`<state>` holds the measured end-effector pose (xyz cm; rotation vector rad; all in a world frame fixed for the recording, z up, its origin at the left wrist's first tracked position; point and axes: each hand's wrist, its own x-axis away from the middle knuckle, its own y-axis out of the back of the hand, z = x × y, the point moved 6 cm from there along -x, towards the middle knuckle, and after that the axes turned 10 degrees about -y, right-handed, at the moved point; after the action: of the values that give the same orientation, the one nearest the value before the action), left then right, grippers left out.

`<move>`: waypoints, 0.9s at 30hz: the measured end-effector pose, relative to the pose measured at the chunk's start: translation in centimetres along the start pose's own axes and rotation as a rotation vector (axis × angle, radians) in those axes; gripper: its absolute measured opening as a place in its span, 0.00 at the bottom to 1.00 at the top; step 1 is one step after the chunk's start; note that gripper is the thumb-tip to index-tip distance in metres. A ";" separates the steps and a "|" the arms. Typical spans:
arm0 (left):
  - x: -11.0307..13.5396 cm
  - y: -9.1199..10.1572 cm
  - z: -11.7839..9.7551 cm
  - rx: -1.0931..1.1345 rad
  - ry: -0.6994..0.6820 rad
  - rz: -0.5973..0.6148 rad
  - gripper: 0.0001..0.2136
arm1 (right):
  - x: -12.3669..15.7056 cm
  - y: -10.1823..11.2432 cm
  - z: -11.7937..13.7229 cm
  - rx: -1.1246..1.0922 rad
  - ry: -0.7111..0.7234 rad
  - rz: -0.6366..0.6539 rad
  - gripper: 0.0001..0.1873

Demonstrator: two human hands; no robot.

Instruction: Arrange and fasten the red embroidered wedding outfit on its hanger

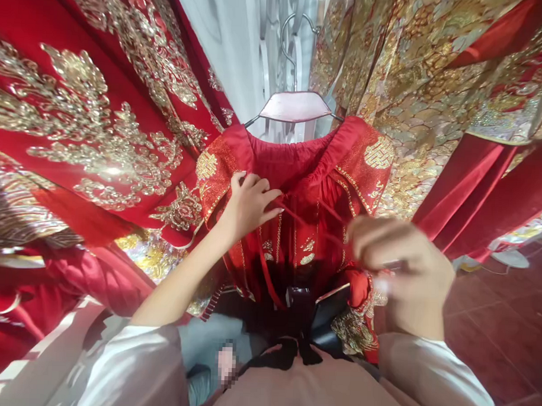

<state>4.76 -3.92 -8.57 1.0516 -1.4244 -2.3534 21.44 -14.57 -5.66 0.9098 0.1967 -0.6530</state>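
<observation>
A red embroidered garment (306,222) with gold trim and a gathered neckline hangs in front of me on a hanger (296,106). My left hand (251,205) lies on the garment's left front below the neckline, its fingers apart and bent. Thin red strings (297,214) stretch from near my left thumb towards my right hand (397,261). That hand is blurred by motion, off to the right of the garment, with its fingers curled closed around the string ends. Another thin red string (270,280) dangles down the front.
Red cloth with gold sequins (117,132) hangs close on the left. Gold patterned garments (416,113) and red fabric (471,180) hang on the right. Behind the hanger stands a white metal frame (267,43). Reddish floor tiles (493,329) show at lower right.
</observation>
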 end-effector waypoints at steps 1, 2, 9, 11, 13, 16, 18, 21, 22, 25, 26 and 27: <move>-0.1 -0.3 0.0 -0.010 0.008 0.031 0.10 | 0.6 -1.4 0.2 -0.020 -0.035 0.169 0.17; -0.2 -0.6 0.0 -0.014 0.010 0.060 0.10 | 1.0 -2.9 -0.1 -0.029 -0.096 0.339 0.16; -1.4 -1.7 -0.3 0.053 0.053 0.171 0.11 | -2.6 -3.1 -10.2 0.161 -0.631 -0.171 0.14; -1.4 -1.5 -0.5 0.083 0.043 0.176 0.12 | -3.5 -2.4 -12.4 0.153 -0.685 -0.436 0.13; -1.2 -1.2 -0.6 0.095 0.031 0.175 0.13 | -4.1 -2.4 -13.5 0.119 -0.671 -0.565 0.11; -0.7 -0.8 -0.9 0.086 0.011 0.187 0.13 | -4.6 -2.5 -13.8 0.062 -0.635 -0.691 0.13; -0.4 -0.5 -1.1 0.073 -0.001 0.177 0.14 | -4.7 -2.6 -13.4 0.029 -0.613 -0.750 0.14; 0.0 -0.1 -1.4 0.066 -0.008 0.128 0.13 | -4.9 -2.8 -12.9 -0.032 -0.602 -0.786 0.15; 0.1 -0.1 -1.4 0.071 -0.007 0.115 0.13 | -5.0 -2.9 -12.9 -0.059 -0.610 -0.791 0.15; 0.3 -0.3 -1.2 0.106 0.000 0.098 0.12 | -5.1 -3.4 -13.0 -0.187 -0.647 -0.791 0.16; 0.3 -0.3 -1.1 0.122 -0.001 0.097 0.12 | -5.0 -3.6 -13.2 -0.245 -0.663 -0.794 0.16; 0.3 -0.4 -1.1 0.138 -0.002 0.097 0.13 | -5.0 -3.7 -13.4 -0.311 -0.679 -0.797 0.16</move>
<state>5.30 -4.62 -9.31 0.9896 -1.6200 -2.2168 16.73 -3.50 -14.24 0.2419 0.0373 -1.5814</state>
